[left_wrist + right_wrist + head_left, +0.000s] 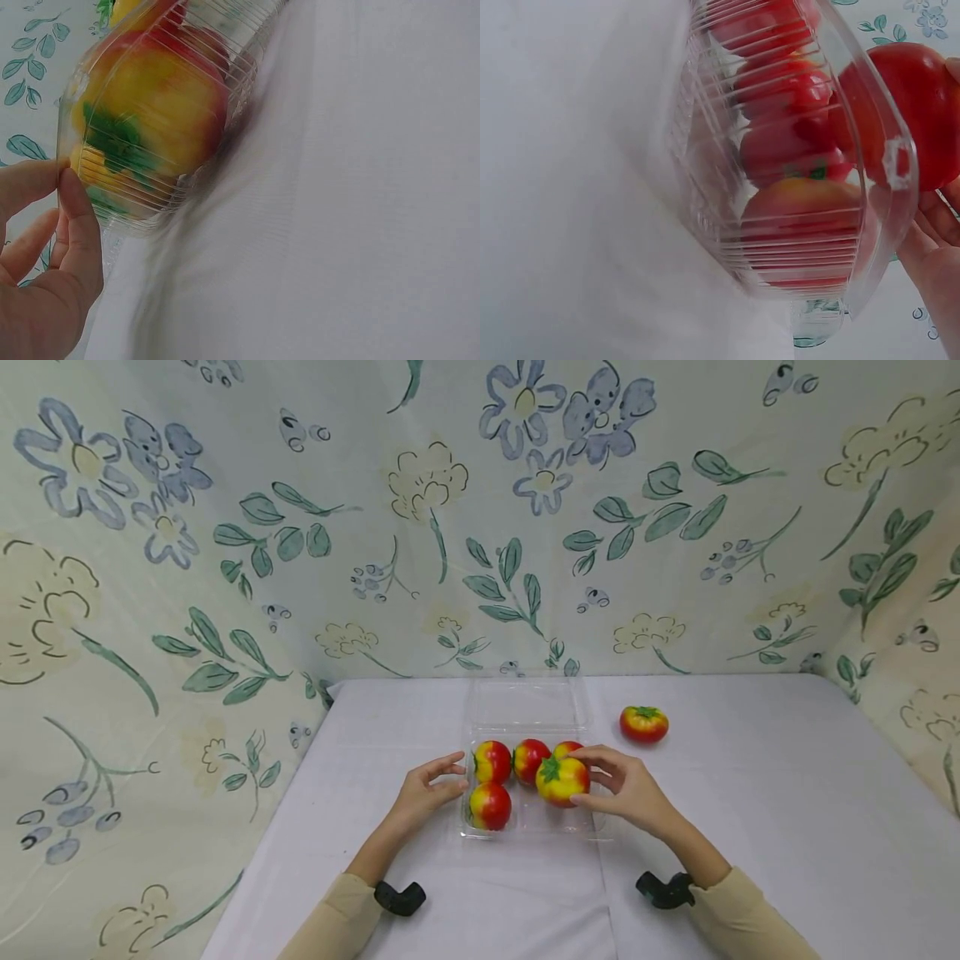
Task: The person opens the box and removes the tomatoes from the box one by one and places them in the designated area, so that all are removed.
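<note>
A clear plastic clamshell box lies on the table with its lid folded back behind it. Three red-and-yellow tomatoes make up its back row, including a left one; another tomato sits front left. My right hand holds a tomato between thumb and fingers, green leaves facing up, above the box's front right part. In the right wrist view this tomato is above the rim. My left hand pinches the box's left rim between thumb and finger.
One more tomato rests on the white tablecloth, behind and to the right of the box. A floral curtain hangs behind the table and at its sides. Dark wrist-worn devices are near both cuffs.
</note>
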Demonstrator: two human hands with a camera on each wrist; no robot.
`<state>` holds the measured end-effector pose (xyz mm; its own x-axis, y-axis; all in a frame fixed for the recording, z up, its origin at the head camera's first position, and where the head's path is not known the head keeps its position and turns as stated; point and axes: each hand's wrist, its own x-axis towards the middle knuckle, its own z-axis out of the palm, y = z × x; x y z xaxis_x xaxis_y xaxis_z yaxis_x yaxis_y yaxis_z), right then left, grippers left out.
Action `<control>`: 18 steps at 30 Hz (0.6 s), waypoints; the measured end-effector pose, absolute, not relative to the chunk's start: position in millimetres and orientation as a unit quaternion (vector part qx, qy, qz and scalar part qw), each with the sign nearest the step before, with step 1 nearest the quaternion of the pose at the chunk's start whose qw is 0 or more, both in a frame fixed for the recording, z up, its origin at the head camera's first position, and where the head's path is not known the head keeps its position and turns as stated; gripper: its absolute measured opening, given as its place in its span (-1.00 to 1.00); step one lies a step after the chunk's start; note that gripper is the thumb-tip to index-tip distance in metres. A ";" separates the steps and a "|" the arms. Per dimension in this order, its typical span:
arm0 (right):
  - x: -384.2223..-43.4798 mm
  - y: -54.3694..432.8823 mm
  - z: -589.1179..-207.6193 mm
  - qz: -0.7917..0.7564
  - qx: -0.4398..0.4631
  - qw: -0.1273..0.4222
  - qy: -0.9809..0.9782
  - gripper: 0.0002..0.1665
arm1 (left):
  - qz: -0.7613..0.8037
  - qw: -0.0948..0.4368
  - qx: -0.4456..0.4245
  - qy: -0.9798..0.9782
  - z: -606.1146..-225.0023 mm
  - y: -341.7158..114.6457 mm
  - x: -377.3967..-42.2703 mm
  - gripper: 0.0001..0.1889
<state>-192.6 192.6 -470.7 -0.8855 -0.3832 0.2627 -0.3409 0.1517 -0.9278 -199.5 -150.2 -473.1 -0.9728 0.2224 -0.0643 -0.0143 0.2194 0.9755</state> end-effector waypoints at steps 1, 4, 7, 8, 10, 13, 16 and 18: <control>-193.1 193.7 -470.7 -0.609 -0.239 0.017 0.756 -0.37 | 0.621 0.096 0.067 0.775 -472.7 -150.1 -199.5 -0.48; -194.2 196.8 -470.1 -0.615 -0.237 0.013 0.752 -0.36 | 0.620 0.098 0.067 0.776 -471.3 -149.9 -199.1 -0.48; -194.9 200.2 -469.9 -0.615 -0.231 0.007 0.754 -0.36 | 0.620 0.098 0.067 0.776 -470.5 -149.8 -198.6 -0.48; -195.1 201.4 -470.0 -0.615 -0.230 0.004 0.754 -0.36 | 0.620 0.097 0.067 0.776 -470.6 -149.8 -198.6 -0.48; -195.4 203.6 -470.4 -0.616 -0.227 -0.002 0.755 -0.35 | 0.620 0.097 0.067 0.776 -471.3 -149.7 -198.7 -0.48; -196.0 206.6 -470.9 -0.618 -0.220 -0.009 0.755 -0.34 | 0.622 0.095 0.066 0.774 -472.6 -149.6 -199.2 -0.49; -196.3 209.5 -470.9 -0.617 -0.212 -0.014 0.758 -0.35 | 0.625 0.096 0.066 0.772 -473.4 -149.9 -199.5 -0.49; -196.4 211.3 -470.7 -0.617 -0.206 -0.016 0.759 -0.35 | 0.625 0.096 0.067 0.772 -473.7 -150.2 -199.4 -0.48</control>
